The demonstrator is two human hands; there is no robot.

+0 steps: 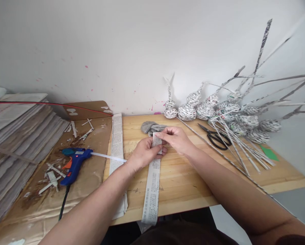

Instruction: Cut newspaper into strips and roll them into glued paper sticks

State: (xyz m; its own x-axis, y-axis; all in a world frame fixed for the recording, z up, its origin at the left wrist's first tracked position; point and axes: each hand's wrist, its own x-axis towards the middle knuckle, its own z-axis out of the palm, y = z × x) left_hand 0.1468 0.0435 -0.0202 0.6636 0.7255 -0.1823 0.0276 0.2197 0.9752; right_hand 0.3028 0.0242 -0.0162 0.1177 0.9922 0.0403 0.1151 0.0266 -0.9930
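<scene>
A long strip of printed newspaper (152, 190) runs from between my hands down past the table's front edge. My left hand (147, 153) grips the strip near its far end, thumb on top and fingers partly underneath. At the very end, my right hand (174, 137) pinches a corner of the same strip between thumb and fingertips. A crumpled grey knitted cloth (149, 127) lies just beyond both hands. To the left of my left hand is a stack of similar newspaper strips (117, 136), partly covered by my forearm.
A blue hot glue gun (77, 166) with a white glue stick lies on stained cardboard (93, 170) among paper scraps. Bundled newspapers (27, 136) stand at far left. Woven paper gourds (186, 112), black scissors (218, 137) and rolled paper sticks (244, 149) occupy the right.
</scene>
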